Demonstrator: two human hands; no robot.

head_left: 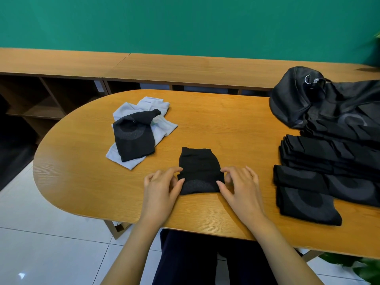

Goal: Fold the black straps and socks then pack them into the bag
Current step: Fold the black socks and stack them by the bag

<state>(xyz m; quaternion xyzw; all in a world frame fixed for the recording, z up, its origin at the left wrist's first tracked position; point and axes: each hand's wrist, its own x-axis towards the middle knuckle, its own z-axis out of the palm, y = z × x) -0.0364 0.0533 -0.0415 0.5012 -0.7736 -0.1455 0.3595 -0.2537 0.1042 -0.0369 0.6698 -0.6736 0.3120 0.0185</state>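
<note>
pinching the side edges of a half-folded strap (199,171) between them on the desk (82,182), left hand (162,185) and right hand (240,182) look about midway: folded stack (308,194) right of the right hand, loose strap (133,138) and grey socks (164,127) beyond the left, bag (304,99) packing seemingly not begun.

The only letter-like mark stands on the black bag (329,103) at the upper right of the frame: a small white logo (311,80), an open arc like a C with a blocky figure beside it, perhaps a B, too small to read surely; lower on the same bag shows a large grey ring motif (352,120); similar grey curved shapes mark the black sock (200,171) at lower centre and the folded black pieces (308,198) at the right edge; no word or number is legible.
</note>
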